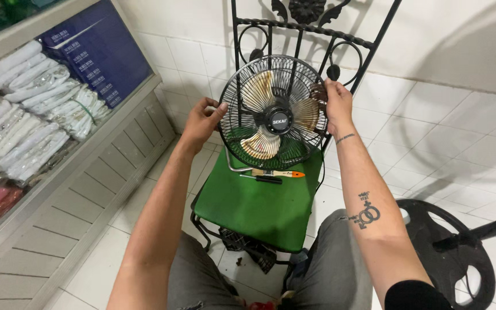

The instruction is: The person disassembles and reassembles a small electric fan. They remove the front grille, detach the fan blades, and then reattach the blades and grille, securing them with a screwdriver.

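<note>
A small table fan (275, 112) with a black wire grille and dusty translucent blades stands upright on the green seat (259, 209) of a black wrought-iron chair (305, 28). My left hand (202, 121) grips the grille's left rim. My right hand (337, 102) grips its right rim. In front of the fan on the seat lie a paintbrush with a wooden handle and orange tip (279, 173) and a dark screwdriver (262, 178).
A glass display cabinet (41, 115) with wrapped white packages and blue boxes stands at the left. A black round fan base with its pole (460, 252) lies on the white tiled floor at the right. My knees in grey trousers are below the seat.
</note>
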